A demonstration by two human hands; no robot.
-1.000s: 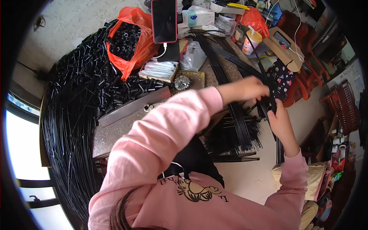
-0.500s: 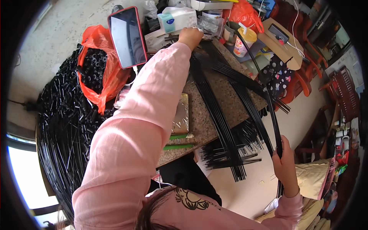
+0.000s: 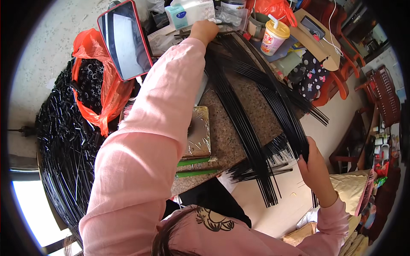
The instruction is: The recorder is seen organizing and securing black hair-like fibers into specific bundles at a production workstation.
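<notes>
L hand (image 3: 204,31) outstretched, R hand (image 3: 315,168) curled

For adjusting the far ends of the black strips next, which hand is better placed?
Likely the left hand: it is beside those far ends, while the right hand grips black strips nearer the person. The left grasp is unclear.

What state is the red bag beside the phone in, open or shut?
Open: the red bag gapes, with black pieces showing inside.

Bright daylight enters from a window (image 3: 30,209) at lower left, burnt out to white. Pale glare lies across the phone screen (image 3: 124,42); the long black rods (image 3: 237,117) show thin glints. The far right is dimmer, and fisheye distortion curves straight edges near the blackened corners.
</notes>
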